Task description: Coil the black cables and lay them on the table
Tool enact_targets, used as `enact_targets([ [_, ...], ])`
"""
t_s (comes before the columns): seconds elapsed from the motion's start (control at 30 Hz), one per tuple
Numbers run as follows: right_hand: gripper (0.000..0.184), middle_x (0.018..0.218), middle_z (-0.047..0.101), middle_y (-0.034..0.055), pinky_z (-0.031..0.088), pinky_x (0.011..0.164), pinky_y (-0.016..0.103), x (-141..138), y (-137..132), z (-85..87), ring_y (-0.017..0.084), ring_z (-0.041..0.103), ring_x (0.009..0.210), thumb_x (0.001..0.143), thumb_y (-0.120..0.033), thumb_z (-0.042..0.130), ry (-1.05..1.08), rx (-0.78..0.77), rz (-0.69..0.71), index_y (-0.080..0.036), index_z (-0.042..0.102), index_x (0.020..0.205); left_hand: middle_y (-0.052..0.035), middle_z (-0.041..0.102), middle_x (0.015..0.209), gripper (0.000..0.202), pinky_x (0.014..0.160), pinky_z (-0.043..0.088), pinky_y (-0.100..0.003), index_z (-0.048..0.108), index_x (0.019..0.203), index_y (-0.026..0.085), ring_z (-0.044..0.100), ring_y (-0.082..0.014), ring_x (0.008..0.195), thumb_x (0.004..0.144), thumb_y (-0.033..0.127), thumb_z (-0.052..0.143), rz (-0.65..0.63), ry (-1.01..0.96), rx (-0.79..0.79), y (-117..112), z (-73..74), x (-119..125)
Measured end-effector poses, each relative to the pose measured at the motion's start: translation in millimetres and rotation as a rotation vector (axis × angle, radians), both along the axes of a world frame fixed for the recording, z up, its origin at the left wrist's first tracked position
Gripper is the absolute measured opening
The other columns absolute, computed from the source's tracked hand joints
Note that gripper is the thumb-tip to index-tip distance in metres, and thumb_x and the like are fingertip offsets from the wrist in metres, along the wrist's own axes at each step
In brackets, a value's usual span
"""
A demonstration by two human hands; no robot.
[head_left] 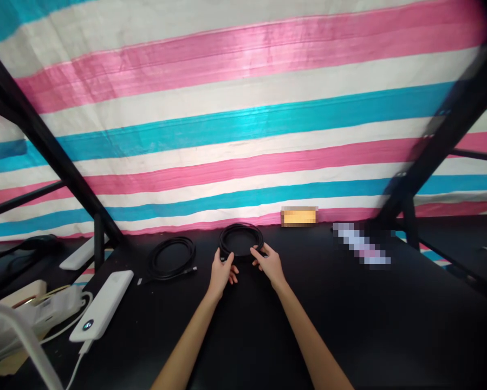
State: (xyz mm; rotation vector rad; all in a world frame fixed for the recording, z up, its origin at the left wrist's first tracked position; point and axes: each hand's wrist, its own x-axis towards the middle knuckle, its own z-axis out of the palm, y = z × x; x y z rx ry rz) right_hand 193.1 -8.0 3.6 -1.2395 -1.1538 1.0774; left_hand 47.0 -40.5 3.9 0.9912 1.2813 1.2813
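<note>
A coil of black cable [241, 238] lies on the black table [349, 325] near the striped backdrop. My left hand [222, 272] grips the coil's near left edge with curled fingers. My right hand [268, 264] pinches the coil's near right edge. A second black cable coil [171, 258], with a plug end toward its lower left, lies flat to the left, apart from both hands.
A white power bank [104, 304] with a lit indicator and a white lead lies at the left. More white devices and cables [32, 311] crowd the left edge. Black metal frame bars [44, 141] slant at left and right. A pink, blue and white striped tarp [243, 108] hangs behind.
</note>
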Motion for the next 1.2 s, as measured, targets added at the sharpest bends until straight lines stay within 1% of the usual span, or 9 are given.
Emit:
enact_targets([
  [0.1, 0.039, 0.091, 0.063, 0.0098, 0.033, 0.031, 0.016, 1, 1, -3.2, 0.008, 0.053, 0.042, 0.064, -0.042, 0.066, -0.046, 0.012, 0.002, -0.013, 0.06, 0.089, 0.0034, 0.057, 0.047, 0.09, 0.027, 0.031, -0.014, 0.002, 0.139, 0.007, 0.05, -0.0119, 0.029, 0.08, 0.044, 0.058, -0.014, -0.01, -0.032, -4, -6.0, -3],
  [0.37, 0.056, 0.047, 0.054, -0.0009, 0.031, 0.031, 0.018, 4, 7, -10.0, 0.009, 0.043, 0.033, 0.067, -0.048, 0.063, -0.089, -0.001, 0.015, -0.01, 0.057, 0.108, -0.0009, 0.061, 0.058, 0.081, 0.03, 0.032, -0.015, 0.008, 0.139, 0.009, 0.051, -0.01, 0.034, 0.082, 0.035, 0.06, -0.041, -0.099, -0.04, -6, -5.2, -10],
  [0.5, 0.06, 0.086, 0.062, 0.0099, 0.035, 0.031, 0.018, 6, 9, -13.9, 0.013, 0.057, 0.048, 0.068, -0.049, 0.061, -0.143, 0.004, 0.012, -0.011, 0.055, 0.113, -0.0065, 0.063, 0.078, 0.079, 0.034, 0.034, -0.015, 0.01, 0.137, 0.013, 0.056, -0.0089, 0.042, 0.081, 0.033, 0.062, -0.038, -0.162, -0.065, -8, -7.0, -9],
  [0.6, 0.062, 0.114, 0.052, 0.0149, 0.037, 0.03, 0.02, 7, 8, -15.0, 0.01, 0.057, 0.048, 0.068, -0.049, 0.059, -0.205, 0.01, -0.024, -0.013, 0.052, 0.119, -0.0032, 0.061, 0.075, 0.084, 0.032, 0.033, -0.016, 0.003, 0.137, 0.014, 0.054, -0.0091, 0.038, 0.08, 0.035, 0.061, 0.008, -0.148, -0.07, -10, -10.2, -6],
  [0.73, 0.063, 0.104, 0.057, 0.0116, 0.047, 0.049, 0.026, 16, 5, -10.4, 0.021, 0.061, 0.073, 0.064, -0.051, 0.062, -0.369, 0.009, -0.175, -0.015, 0.056, 0.115, 0.0107, 0.046, 0.048, 0.08, 0.027, 0.024, -0.016, 0.001, 0.137, 0.014, 0.041, -0.0098, 0.025, 0.082, 0.038, 0.054, 0.121, -0.061, -0.031, -14, -12.7, -1],
  [0.83, 0.063, 0.094, 0.059, 0.0095, 0.047, 0.066, 0.032, 26, 4, -0.5, 0.026, 0.057, 0.086, 0.06, -0.051, 0.066, -0.51, 0.035, -0.351, -0.017, 0.058, 0.113, 0.0128, 0.039, 0.044, 0.069, 0.028, 0.023, -0.016, 0.013, 0.135, 0.017, 0.037, -0.0087, 0.024, 0.082, 0.038, 0.052, 0.199, -0.036, 0.024, -18, -8.2, 0],
  [0.9, 0.06, 0.095, 0.058, 0.0086, 0.045, 0.065, 0.032, 27, 1, 8.9, 0.021, 0.058, 0.072, 0.063, -0.05, 0.064, -0.518, 0.092, -0.418, -0.018, 0.057, 0.113, 0.0125, 0.037, 0.044, 0.058, 0.03, 0.024, -0.016, 0.023, 0.131, 0.02, 0.035, -0.0078, 0.026, 0.083, 0.038, 0.049, 0.244, -0.031, 0.107, -21, -2.6, 1],
  [1.03, 0.04, 0.1, 0.053, 0.0086, 0.04, 0.048, 0.025, 18, -12, 35.2, 0.006, 0.042, 0.044, 0.074, -0.044, 0.055, -0.326, 0.318, -0.416, -0.016, 0.056, 0.103, 0.011, 0.029, 0.043, 0.028, 0.035, 0.023, -0.017, 0.045, 0.109, 0.02, 0.029, -0.0082, 0.032, 0.086, 0.034, 0.04, 0.279, 0.017, 0.347, -28, 4.5, 2],
  [1.2, 0.026, 0.099, 0.051, 0.0085, 0.041, 0.05, 0.024, 27, -43, 81.3, 0.009, 0.05, 0.057, 0.078, -0.039, 0.055, -0.258, 0.591, -0.387, -0.016, 0.057, 0.091, 0.0081, 0.026, 0.043, 0.016, 0.038, 0.019, -0.02, 0.05, 0.067, 0.018, 0.027, -0.0078, 0.035, 0.079, 0.024, 0.04, 0.193, 0.065, 0.394, -34, 0.3, 10],
])
